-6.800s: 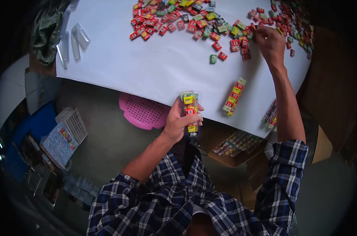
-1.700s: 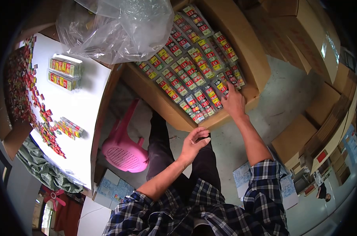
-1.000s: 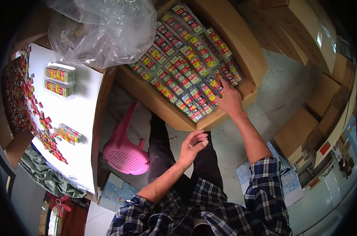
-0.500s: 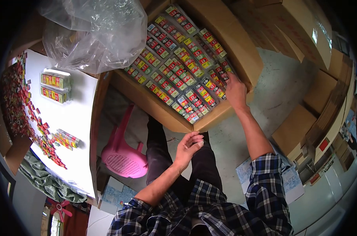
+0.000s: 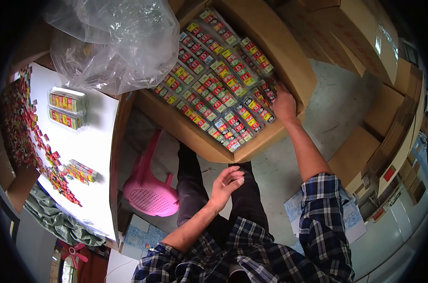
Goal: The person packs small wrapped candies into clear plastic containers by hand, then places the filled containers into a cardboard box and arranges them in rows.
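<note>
A cardboard carton (image 5: pixel 251 153) holds rows of clear plastic packs (image 5: pixel 214 89) filled with small red, yellow and green printed pieces. At the carton's right side, my right hand (image 5: pixel 285 104) reaches over the wall, its fingers closed at the edge of a clear plastic pack (image 5: pixel 267 90); the fingertips are partly hidden. In front of the carton's near corner, my left hand (image 5: pixel 226 185) hangs above my legs. It holds nothing, its fingers are loosely bent and the thumb stands apart.
Two clear packs (image 5: pixel 66 108) and scattered small pieces (image 5: pixel 58 174) lie on a white table (image 5: pixel 98 141) at left. A plastic bag (image 5: pixel 115 47) overhangs the carton's left side. A pink stool (image 5: pixel 150 200) stands below; flattened cardboard (image 5: pixel 388 127) leans at right.
My right hand has shifted slightly, its fingers now lower along the pack's edge by the carton wall. My left hand has barely moved. The whole view has shifted a little.
</note>
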The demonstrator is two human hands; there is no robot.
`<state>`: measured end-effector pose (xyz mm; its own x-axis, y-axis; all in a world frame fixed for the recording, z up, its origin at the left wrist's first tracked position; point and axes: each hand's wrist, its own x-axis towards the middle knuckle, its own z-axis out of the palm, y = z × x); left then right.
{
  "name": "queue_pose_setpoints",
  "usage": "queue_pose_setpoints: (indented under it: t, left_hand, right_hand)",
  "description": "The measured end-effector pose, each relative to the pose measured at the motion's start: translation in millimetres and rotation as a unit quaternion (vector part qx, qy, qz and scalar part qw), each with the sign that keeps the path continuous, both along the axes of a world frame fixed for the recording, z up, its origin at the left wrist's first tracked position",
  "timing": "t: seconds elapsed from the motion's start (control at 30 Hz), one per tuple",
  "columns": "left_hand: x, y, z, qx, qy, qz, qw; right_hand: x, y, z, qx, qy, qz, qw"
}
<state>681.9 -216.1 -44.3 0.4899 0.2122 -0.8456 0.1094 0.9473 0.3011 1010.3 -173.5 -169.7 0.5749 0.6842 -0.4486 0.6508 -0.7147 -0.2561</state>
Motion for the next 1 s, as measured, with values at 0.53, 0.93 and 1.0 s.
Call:
queue_pose_setpoints:
  t: [0.53,0.93,1.0]
  left_hand:
    - [-5.2,2.7,6.6,-0.048,0.002,0.036,0.998]
    - [-23.8,-5.8,9.7,-0.037,-0.003,0.041,0.998]
    - [-26.0,-7.6,10.0,-0.035,-0.007,0.045,0.998]
  right_hand:
    - [-17.4,-19.1,15.6,0.131,-0.013,0.044,0.990]
    - [-53.9,-23.7,36.0,0.081,0.048,0.026,0.995]
    - [-54.6,-25.3,35.5,0.072,0.047,0.025,0.996]
